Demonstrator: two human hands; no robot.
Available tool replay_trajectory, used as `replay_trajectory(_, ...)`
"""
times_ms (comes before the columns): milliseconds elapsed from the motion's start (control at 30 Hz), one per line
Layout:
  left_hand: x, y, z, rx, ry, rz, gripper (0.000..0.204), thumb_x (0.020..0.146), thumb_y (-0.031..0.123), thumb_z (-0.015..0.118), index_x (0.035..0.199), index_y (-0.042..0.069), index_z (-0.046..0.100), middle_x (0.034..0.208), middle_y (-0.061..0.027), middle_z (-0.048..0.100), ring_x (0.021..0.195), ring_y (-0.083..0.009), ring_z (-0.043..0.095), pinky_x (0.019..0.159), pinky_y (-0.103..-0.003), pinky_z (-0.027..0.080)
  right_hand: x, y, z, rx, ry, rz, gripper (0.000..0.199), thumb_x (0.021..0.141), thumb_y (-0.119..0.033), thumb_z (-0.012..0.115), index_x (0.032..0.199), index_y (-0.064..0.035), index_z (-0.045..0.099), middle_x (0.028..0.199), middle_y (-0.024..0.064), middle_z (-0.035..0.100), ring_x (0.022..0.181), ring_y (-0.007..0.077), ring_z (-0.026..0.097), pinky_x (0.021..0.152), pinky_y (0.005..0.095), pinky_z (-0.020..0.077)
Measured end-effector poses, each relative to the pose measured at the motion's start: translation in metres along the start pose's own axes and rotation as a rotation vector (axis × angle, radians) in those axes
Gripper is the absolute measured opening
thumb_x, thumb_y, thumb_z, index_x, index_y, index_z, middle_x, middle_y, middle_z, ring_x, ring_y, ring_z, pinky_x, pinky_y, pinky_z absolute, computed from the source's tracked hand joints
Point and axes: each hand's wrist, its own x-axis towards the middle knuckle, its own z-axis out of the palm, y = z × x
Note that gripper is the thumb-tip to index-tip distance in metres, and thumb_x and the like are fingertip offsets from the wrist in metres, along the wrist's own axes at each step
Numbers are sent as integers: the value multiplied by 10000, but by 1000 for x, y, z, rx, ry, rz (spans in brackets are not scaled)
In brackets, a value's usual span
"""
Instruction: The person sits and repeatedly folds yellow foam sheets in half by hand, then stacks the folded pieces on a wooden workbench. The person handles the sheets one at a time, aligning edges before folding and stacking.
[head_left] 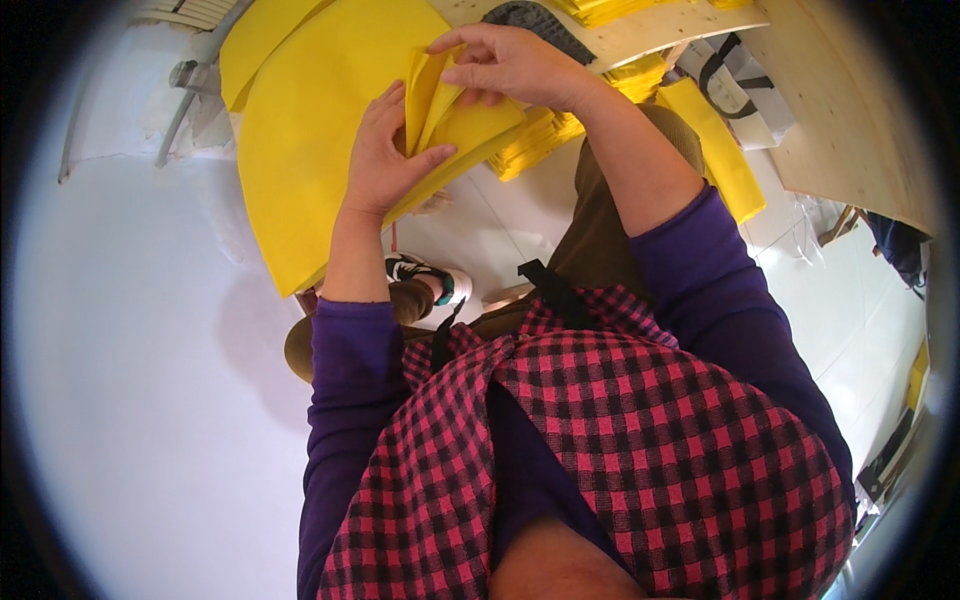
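A folded yellow sheet (pixel 424 95), fabric or paper, stands partly opened between my hands, its layers fanned apart. My left hand (pixel 385 155) grips its near-left side, thumb stretched along the lower edge and fingers behind. From the upper right, my right hand (pixel 505 65) holds the top of a flap between thumb and fingers; some fingertips are hidden by the folds. Under both hands lies a broad layer of the same yellow material (pixel 310 150), covering the work surface and hanging over its near edge.
Stacks of folded yellow pieces (pixel 535 145) sit at the right, another yellow stack (pixel 712 150) beyond my knee. A dark grey textured object (pixel 540 28) rests on the wooden surface (pixel 650 28). A white bag with black handles (pixel 765 100) stands beside a wooden panel (pixel 850 110).
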Motion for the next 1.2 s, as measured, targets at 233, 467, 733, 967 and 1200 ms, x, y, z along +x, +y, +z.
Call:
replay_trajectory(233,0,3,-1,31,10,37,537,713,210,717,1203,25,596,1332,-171,520,1299,-352,405,1095,-419,293,-4,2,-4,23,51,-7,405,928,-264,600,1273,-66,526,887,17,614,781,87,612,645,228,491)
replay_trajectory(467,0,5,-5,78,-64,54,514,788,169,668,1282,79,557,1395,-132,470,1360,-307,339,1124,-389,243,-9,0,-13,-42,118,63,412,937,-333,577,1241,-57,545,847,4,599,735,80,597,603,224,469)
replay_trajectory(733,1,4,-3,63,-19,49,515,746,218,677,1234,78,591,1354,-142,514,1323,-340,387,1126,-439,233,-11,-5,-6,-8,138,128,429,917,-381,602,1234,-94,563,714,-22,548,624,59,533,519,208,377)
replay_trajectory(967,0,7,-6,112,-71,75,525,793,219,675,1282,71,557,1401,-134,461,1365,-295,331,1123,-391,251,-7,-3,5,22,81,47,369,882,-211,639,1233,-113,576,660,-57,473,558,40,426,483,193,320)
replay_trajectory(1200,0,2,-2,80,-19,62,471,800,194,641,1236,30,573,1370,-140,491,1324,-317,381,1109,-400,265,-5,-5,5,226,112,80,352,868,-167,647,1210,-104,593,701,-68,505,595,20,447,506,177,329)
